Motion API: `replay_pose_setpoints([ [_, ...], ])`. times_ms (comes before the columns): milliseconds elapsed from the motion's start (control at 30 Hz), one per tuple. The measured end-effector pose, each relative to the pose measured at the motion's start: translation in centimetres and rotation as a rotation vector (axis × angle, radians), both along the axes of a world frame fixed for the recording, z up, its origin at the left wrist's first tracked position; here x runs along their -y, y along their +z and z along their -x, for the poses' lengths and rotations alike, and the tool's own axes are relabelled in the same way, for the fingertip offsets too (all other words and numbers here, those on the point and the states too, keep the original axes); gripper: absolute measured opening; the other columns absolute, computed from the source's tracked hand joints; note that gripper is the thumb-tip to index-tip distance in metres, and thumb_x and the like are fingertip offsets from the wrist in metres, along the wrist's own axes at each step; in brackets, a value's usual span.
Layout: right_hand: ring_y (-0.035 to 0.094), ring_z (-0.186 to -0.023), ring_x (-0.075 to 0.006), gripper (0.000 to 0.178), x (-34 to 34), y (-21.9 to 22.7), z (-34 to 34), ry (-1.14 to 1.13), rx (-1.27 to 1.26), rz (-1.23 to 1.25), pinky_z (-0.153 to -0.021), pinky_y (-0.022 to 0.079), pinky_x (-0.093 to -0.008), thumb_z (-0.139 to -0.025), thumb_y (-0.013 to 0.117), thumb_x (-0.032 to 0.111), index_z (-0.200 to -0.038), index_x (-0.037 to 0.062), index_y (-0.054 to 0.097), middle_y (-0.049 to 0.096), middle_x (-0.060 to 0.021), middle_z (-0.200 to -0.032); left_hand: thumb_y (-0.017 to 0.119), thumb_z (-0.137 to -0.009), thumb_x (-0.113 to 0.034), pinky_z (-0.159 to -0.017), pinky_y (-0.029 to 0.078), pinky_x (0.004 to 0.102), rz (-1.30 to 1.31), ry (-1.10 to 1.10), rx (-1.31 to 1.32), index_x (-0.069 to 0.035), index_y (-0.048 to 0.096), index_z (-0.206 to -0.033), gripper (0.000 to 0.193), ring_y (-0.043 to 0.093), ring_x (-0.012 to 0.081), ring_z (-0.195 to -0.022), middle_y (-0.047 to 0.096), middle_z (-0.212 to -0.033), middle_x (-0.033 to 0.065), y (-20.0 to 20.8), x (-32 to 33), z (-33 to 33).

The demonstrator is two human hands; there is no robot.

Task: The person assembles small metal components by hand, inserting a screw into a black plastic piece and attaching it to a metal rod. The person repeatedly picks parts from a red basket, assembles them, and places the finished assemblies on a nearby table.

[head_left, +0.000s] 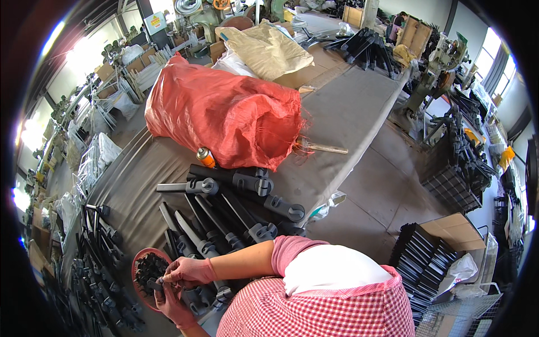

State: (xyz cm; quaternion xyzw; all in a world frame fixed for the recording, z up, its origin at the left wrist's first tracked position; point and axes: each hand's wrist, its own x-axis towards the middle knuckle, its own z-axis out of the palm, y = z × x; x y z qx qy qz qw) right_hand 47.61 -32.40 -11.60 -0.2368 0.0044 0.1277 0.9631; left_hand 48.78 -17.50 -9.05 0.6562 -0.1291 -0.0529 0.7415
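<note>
Both my hands wear pink gloves and meet at the lower left, over the rim of a red bowl [136, 264] filled with small black plastic parts [149, 267]. My right hand [185, 271] reaches in from a pink sleeve and pinches a small black part [159, 281] at the bowl's edge. Just below it, my left hand [170, 306] has its fingers closed on the same small part. Beside the hands lie several long black tubes with clamp fittings [224, 219], spread over the grey table [348, 118].
A large red woven sack [224, 115] lies across the table, with an orange spray can [205, 157] in front of it and a tan sack [266, 50] behind. More black tubes are piled at the left [104, 281]. On the floor to the right stands a cardboard box of black parts [432, 258].
</note>
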Motion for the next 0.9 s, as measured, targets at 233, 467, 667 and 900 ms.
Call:
replay_pose_setpoints([
  [233, 0.062, -0.062, -0.0093, 0.013, 2.0, 1.4, 0.4, 0.145, -0.002, 0.319, -0.053, 0.047, -0.0204, -0.088, 0.072, 0.011, -0.093, -0.0008, 0.069, 0.068, -0.0049, -0.077, 0.063, -0.096, -0.014, -0.076, 0.052, 0.0258, 0.149, -0.128, -0.225, -0.002, 0.060, -0.120, 0.027, 0.062, 0.0121, -0.088, 0.064, -0.107, 0.0055, -0.7, -1.8, -0.7],
  [467, 0.062, -0.064, -0.0069, 0.012, 1.3, 2.1, 1.2, -0.195, 0.306, 0.769, -0.057, 0.048, -0.0200, -0.087, 0.072, 0.008, -0.094, -0.0016, 0.072, 0.069, -0.0039, -0.078, 0.063, -0.095, -0.011, -0.070, 0.051, 0.0222, 0.077, 0.031, -0.151, 0.000, 0.062, -0.115, 0.022, 0.062, 0.0095, -0.080, 0.066, -0.098, 0.0049, -0.6, -1.6, 0.4],
  [667, 0.064, -0.073, -0.0124, 0.013, -0.5, 1.5, 2.0, -0.144, 0.070, 0.317, -0.065, 0.054, -0.0279, -0.086, 0.072, 0.009, -0.091, -0.0030, 0.070, 0.068, -0.0053, -0.083, 0.064, -0.095, -0.009, -0.063, 0.050, 0.0201, 0.126, 0.048, -0.196, 0.000, 0.064, -0.113, 0.021, 0.063, 0.0084, -0.075, 0.069, -0.095, 0.0052, 0.0, -1.4, 0.9],
  [900, 0.062, -0.068, -0.0126, 0.016, 0.3, 0.7, 1.2, -0.297, 0.441, 0.964, -0.057, 0.049, -0.0294, -0.085, 0.071, 0.012, -0.086, -0.0038, 0.068, 0.066, -0.0054, -0.071, 0.067, -0.092, -0.009, -0.056, 0.047, 0.0199, 0.034, 0.027, -0.248, 0.001, 0.066, -0.105, 0.016, 0.059, 0.0061, -0.065, 0.069, -0.085, 0.0037, 0.3, -2.5, 1.0],
])
